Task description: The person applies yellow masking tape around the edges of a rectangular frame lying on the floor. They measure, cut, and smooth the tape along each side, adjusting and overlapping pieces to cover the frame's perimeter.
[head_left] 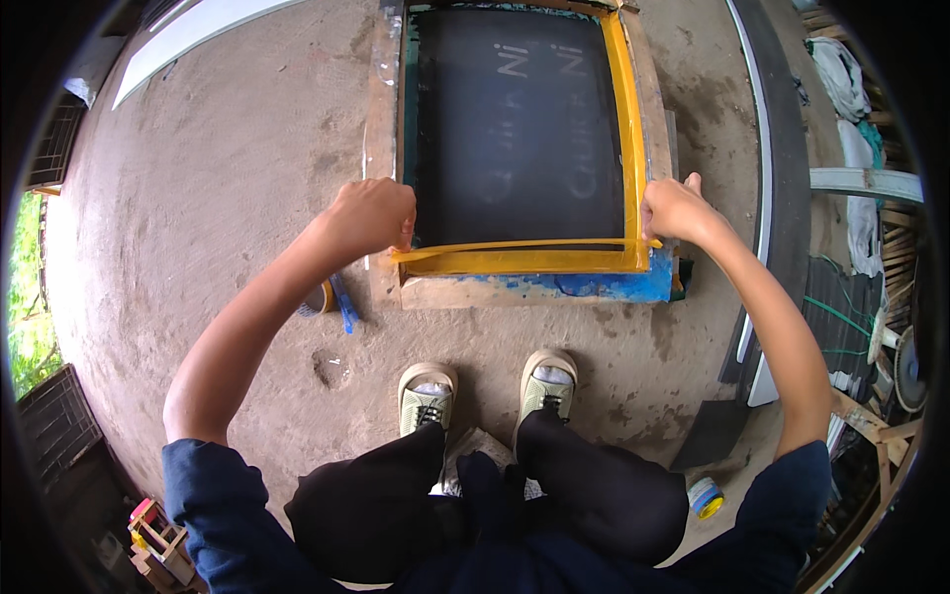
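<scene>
A wood-framed printing screen (pixel 515 129) with a dark mesh and faint pale lettering lies in front of me. Yellow-brown tape (pixel 625 119) runs along its right inner edge, and another band (pixel 524 261) lines the near edge. Stretched between my hands is a narrow strip of adhesive tape (pixel 524 245), just over the mesh's near edge; whether it touches the mesh, I cannot tell. My left hand (pixel 374 216) pinches its left end by the frame's left side. At the right side, my right hand (pixel 678 210) grips the other end, its fingers partly hidden.
On the concrete floor left of the frame are a tape roll (pixel 319 299) and a blue-handled tool (pixel 345 303). My feet in pale sandals (pixel 427 391) stand close to the near rail. Another roll (pixel 706 498) lies at lower right. Bundled white material (pixel 841 84) lines the right side.
</scene>
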{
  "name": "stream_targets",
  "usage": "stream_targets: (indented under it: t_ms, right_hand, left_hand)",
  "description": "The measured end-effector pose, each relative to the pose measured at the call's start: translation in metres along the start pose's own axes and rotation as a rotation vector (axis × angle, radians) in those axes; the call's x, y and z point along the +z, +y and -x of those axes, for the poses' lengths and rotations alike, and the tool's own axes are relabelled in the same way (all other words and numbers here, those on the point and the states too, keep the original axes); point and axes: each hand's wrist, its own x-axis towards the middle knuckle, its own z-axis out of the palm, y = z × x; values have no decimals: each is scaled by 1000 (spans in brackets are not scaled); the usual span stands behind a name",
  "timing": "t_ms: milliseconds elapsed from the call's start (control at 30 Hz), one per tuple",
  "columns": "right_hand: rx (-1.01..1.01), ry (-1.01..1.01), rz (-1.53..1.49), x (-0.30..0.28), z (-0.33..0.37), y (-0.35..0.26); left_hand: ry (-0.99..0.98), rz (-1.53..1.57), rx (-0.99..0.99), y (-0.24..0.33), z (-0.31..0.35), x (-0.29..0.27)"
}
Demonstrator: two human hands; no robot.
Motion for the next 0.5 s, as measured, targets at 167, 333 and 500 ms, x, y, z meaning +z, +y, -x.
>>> stream_targets:
  t_ms: [167,333,500]
  right_hand:
    - [-227,271,122,16,23,-1]
    - [-289,238,59,29,28,-1]
    - [-280,207,57,34,31,-5]
  left_hand:
    - [-11,-263,116,9,-11,-2]
    - [16,-338,188,8,-11,-2]
    - [76,-396,229,11,-12,2]
